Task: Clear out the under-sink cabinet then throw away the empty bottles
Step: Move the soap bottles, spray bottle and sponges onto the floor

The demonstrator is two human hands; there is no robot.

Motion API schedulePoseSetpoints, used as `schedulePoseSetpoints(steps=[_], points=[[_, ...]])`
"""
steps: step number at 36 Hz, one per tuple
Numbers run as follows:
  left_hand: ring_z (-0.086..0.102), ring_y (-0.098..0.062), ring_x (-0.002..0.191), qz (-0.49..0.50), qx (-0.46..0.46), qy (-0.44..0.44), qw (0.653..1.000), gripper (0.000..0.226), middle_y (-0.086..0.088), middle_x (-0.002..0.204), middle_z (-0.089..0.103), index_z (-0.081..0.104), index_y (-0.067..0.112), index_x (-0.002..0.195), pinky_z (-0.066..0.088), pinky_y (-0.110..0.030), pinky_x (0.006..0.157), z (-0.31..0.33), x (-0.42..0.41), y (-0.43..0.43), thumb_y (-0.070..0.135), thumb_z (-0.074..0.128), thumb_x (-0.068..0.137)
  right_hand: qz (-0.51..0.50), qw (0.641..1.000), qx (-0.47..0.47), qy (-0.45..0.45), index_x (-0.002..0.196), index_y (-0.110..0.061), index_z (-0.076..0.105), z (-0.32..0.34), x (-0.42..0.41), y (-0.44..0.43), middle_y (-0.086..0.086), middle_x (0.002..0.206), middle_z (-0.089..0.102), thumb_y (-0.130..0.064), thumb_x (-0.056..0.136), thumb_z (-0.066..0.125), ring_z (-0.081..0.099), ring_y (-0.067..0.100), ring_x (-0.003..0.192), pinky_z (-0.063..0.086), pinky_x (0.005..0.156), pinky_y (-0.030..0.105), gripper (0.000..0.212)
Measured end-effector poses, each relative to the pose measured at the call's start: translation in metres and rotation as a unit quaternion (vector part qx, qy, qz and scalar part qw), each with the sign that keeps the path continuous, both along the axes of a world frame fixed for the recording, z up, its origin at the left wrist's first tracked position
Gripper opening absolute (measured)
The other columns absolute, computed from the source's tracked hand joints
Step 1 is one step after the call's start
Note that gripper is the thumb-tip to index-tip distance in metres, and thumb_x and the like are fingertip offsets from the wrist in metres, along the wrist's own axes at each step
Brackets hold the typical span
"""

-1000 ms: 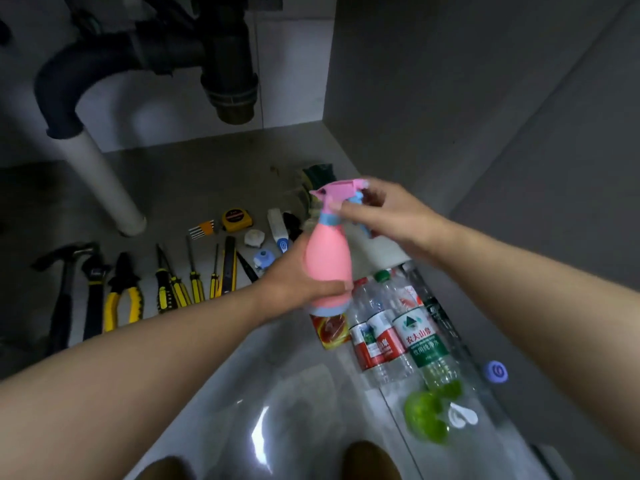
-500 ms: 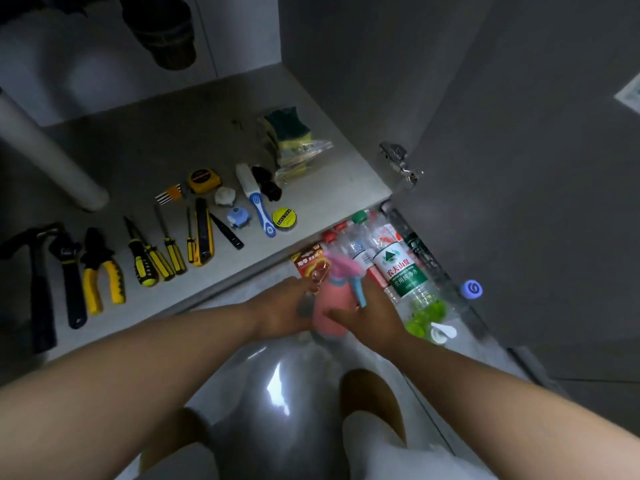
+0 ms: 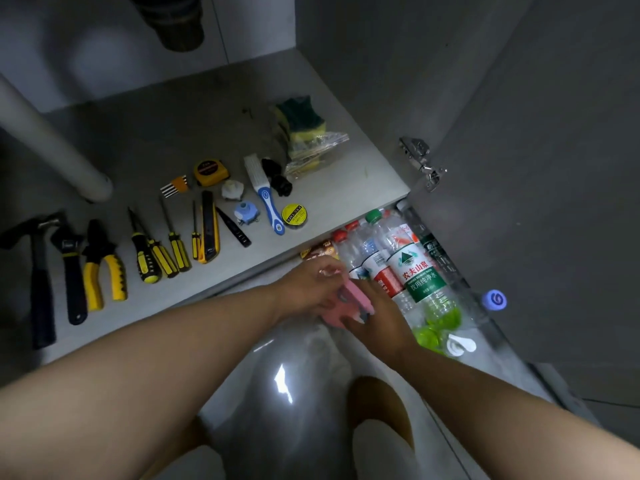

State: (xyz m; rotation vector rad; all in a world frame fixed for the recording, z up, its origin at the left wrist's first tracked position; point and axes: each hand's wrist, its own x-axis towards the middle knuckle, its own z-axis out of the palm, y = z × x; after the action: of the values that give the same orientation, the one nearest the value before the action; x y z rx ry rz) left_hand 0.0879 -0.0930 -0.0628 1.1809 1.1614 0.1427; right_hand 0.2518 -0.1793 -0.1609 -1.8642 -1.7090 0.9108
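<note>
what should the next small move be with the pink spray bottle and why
Probably set the pink spray bottle on the floor and let go: the left hand and right hand both grip it low, right beside the water bottles lying in front of the cabinet.

Bottles (image 3: 412, 268) (against the door (image 3: 536, 202)) block rightward; nearer floor (image 3: 304, 427) lies open.

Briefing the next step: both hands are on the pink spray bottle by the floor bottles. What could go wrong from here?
1. The water bottles lie on their sides, packed together on glossy floor; a nudge from the pink spray bottle might set them rolling.
2. Left hand and right hand both hold it, so neither is free to stop one.
</note>
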Motion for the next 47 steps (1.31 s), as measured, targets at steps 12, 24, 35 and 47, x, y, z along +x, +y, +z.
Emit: schedulePoseSetpoints(steps=[12,24,35,47], points=[[0.069,-0.041,0.109,-0.037,-0.017,0.051,0.998,0.018,-0.028,0.121,0.064,0.061,0.011,0.116,0.055,-0.056,0.096,-0.011,0.014,-0.008,0.01,0.061,0.098,0.127,0.978,-0.168,-0.001,0.126,-0.029,0.059,0.07,0.042,0.016,-0.013,0.112,0.062,-0.029,0.087,0.075,0.06,0.01,0.104,0.044,0.084,0.016,0.042],[0.054,-0.026,0.092,-0.046,0.018,0.132,0.99,0.032,-0.02,0.112,0.059,0.054,0.013,0.131,0.044,-0.031,0.067,-0.011,-0.019,0.01,0.01,0.053,0.1,0.173,0.977,-0.118,-0.049,0.126,-0.029,0.067,0.085,0.034,0.011,-0.01,0.119,0.069,-0.029,0.098,0.062,0.062,0.007,0.098,0.052,0.088,0.028,0.029],[0.059,-0.028,0.106,0.028,0.214,0.118,0.969,0.021,-0.016,0.114,0.062,0.063,0.005,0.111,0.052,-0.025,0.09,-0.007,-0.041,0.07,0.0,0.047,0.099,0.07,0.996,-0.045,-0.039,0.124,-0.03,0.06,0.101,0.016,0.1,0.0,0.122,0.054,-0.055,0.091,0.059,0.059,0.014,0.106,0.048,0.082,0.024,0.041],[0.059,-0.018,0.101,0.233,0.204,0.013,0.951,0.016,0.004,0.108,0.061,0.06,0.026,0.117,0.052,-0.036,0.093,0.0,-0.012,0.177,0.029,0.056,0.101,-0.221,0.953,-0.085,0.187,0.148,-0.023,0.034,0.096,0.009,0.278,0.006,0.144,0.045,-0.061,0.085,0.06,0.05,0.026,0.117,0.05,0.095,0.047,0.078]])
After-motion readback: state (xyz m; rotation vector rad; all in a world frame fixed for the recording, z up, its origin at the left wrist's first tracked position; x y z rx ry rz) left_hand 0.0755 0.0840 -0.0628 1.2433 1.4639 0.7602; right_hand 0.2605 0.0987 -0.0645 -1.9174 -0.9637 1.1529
